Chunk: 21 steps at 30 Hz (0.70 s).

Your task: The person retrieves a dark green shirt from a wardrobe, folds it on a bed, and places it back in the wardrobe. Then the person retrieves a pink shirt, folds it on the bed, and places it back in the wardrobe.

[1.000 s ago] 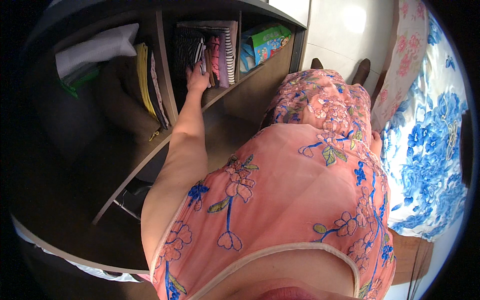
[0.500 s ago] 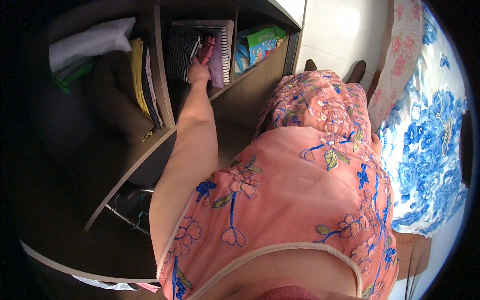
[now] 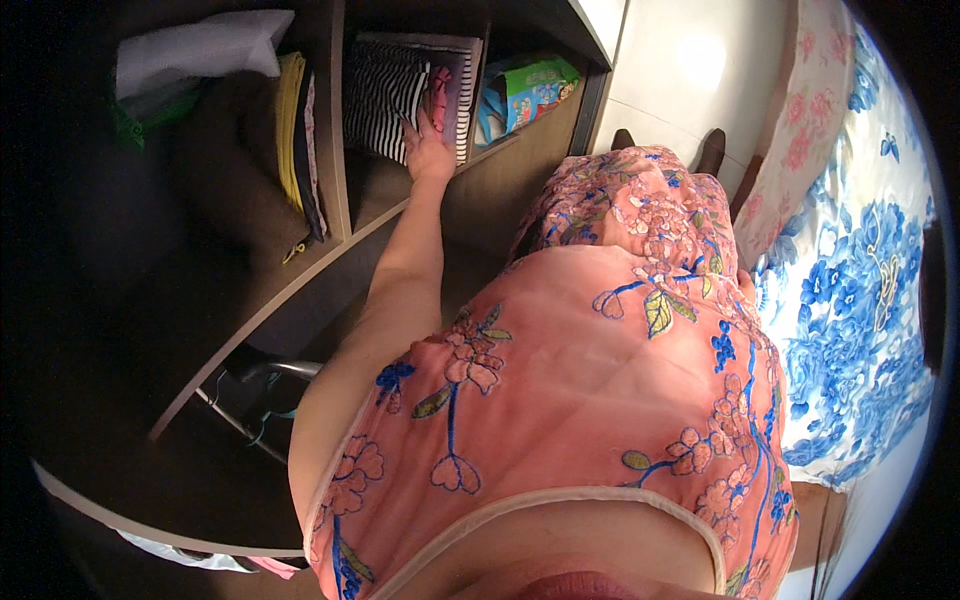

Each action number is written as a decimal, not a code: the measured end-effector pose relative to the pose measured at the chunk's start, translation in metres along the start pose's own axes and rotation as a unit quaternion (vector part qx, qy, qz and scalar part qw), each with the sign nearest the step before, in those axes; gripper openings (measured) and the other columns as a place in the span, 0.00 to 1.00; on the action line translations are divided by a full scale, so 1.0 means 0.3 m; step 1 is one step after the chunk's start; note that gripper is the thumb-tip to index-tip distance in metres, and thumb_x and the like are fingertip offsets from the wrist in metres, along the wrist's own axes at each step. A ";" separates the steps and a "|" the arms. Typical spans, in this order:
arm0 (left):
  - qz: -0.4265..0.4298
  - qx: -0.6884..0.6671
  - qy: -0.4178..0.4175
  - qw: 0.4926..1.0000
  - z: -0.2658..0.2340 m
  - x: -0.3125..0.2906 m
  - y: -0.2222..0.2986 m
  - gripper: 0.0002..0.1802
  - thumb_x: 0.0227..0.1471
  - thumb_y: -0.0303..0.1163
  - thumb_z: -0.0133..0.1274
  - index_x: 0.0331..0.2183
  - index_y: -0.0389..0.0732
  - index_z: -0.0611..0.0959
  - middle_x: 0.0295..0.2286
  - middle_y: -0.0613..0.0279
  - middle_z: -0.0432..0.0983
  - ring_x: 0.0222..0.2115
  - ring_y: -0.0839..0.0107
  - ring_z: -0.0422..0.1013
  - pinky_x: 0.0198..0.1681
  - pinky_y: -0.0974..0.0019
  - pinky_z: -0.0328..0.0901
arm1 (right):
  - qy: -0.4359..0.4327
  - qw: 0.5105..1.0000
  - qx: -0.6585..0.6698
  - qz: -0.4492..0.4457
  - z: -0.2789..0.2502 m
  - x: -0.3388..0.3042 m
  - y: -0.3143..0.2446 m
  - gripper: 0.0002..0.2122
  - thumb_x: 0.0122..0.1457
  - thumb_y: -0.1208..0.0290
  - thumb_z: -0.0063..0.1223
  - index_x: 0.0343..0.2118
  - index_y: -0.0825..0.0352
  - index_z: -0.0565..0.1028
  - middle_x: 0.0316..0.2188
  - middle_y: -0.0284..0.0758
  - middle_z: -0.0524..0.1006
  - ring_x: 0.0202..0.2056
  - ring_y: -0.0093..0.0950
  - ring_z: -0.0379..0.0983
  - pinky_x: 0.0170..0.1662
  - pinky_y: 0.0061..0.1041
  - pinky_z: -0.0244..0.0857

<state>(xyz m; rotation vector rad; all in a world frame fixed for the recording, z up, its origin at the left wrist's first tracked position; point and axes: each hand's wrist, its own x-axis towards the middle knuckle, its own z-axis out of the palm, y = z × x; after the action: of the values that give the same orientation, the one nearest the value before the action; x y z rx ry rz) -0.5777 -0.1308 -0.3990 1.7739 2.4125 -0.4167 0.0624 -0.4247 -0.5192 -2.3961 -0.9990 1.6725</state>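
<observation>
My left hand (image 3: 429, 153) reaches into a cubby of the dark shelf unit, its fingers stretched and apart. They touch the near edge of a black-and-white striped folded garment (image 3: 385, 100). A pink folded cloth (image 3: 441, 88) stands just beyond the fingertips. Beside it are a purple folded garment (image 3: 455, 85) and another striped one (image 3: 466, 115), packed against the cubby's right side. Of my right hand (image 3: 746, 284), only a sliver shows at the right edge of my dress; its fingers are hidden.
The shelf's left compartment holds a white package (image 3: 200, 55) and yellow folded cloth (image 3: 290, 130). A green-and-blue printed package (image 3: 535, 95) sits in the right cubby. Below is a metal rail (image 3: 230, 415) with hangers. A bed with a blue floral sheet (image 3: 840, 330) stands on the right.
My left hand has shifted slightly right and down in the view, its fingers now more spread. The striped garment now sits wider and flatter against the pink cloth. My right hand is more hidden.
</observation>
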 end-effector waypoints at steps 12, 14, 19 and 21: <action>0.032 0.115 -0.374 0.920 0.022 0.004 0.109 0.45 0.49 0.58 0.52 0.65 0.48 0.68 0.68 0.47 0.48 0.69 0.37 0.35 0.71 0.42 0.24 | 0.001 0.997 0.075 -0.009 -0.041 -0.003 -0.180 0.21 0.58 0.57 0.60 0.44 0.73 0.78 0.38 0.48 0.82 0.42 0.39 0.79 0.46 0.32 0.69; 0.010 0.012 -0.359 0.933 0.009 0.024 0.103 0.43 0.51 0.57 0.51 0.63 0.46 0.69 0.64 0.44 0.58 0.68 0.34 0.40 0.71 0.40 0.28 | 0.004 0.999 0.048 -0.012 -0.044 -0.008 -0.198 0.18 0.59 0.61 0.57 0.44 0.73 0.78 0.38 0.47 0.82 0.42 0.39 0.79 0.47 0.33 0.69; 0.032 0.043 -0.218 0.974 -0.005 -0.074 0.090 0.33 0.53 0.53 0.50 0.55 0.42 0.77 0.56 0.43 0.70 0.63 0.45 0.58 0.66 0.34 0.47 | 0.037 0.999 0.036 0.003 -0.020 -0.015 -0.190 0.15 0.59 0.65 0.53 0.43 0.71 0.79 0.37 0.48 0.82 0.43 0.40 0.79 0.48 0.35 0.69; 0.054 0.032 -0.234 0.970 0.012 -0.117 0.099 0.30 0.53 0.51 0.53 0.52 0.42 0.79 0.54 0.43 0.73 0.58 0.42 0.64 0.64 0.44 0.56 | 0.053 0.998 0.040 0.000 -0.017 -0.017 -0.182 0.14 0.59 0.66 0.52 0.41 0.71 0.80 0.36 0.49 0.82 0.42 0.42 0.79 0.48 0.36 0.70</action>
<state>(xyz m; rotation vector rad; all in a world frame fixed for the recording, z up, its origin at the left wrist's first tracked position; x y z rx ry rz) -0.5391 -0.1557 -0.3979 1.5973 1.9858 -0.8051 0.0400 -0.3827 -0.4915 -2.4038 -0.8995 1.5373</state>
